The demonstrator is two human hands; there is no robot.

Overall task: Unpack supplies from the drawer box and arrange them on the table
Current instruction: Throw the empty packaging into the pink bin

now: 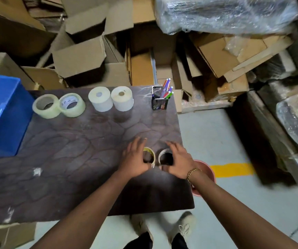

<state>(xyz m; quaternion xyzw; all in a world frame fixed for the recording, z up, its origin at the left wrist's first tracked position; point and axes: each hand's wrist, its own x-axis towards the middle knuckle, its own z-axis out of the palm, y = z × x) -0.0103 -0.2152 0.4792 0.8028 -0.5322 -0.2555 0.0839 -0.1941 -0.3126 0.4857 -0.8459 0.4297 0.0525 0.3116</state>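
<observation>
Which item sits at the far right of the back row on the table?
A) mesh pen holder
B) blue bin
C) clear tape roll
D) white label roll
A: the mesh pen holder stands rightmost, past both white label rolls; the blue bin is far left.

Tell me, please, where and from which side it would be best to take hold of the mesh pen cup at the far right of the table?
Grip the pen cup around its lower mesh walls, coming in from its right side, probably. It stands upright with pens sticking out of the top, so a grasp from above is blocked, and the white rolls stand to its left.
</observation>
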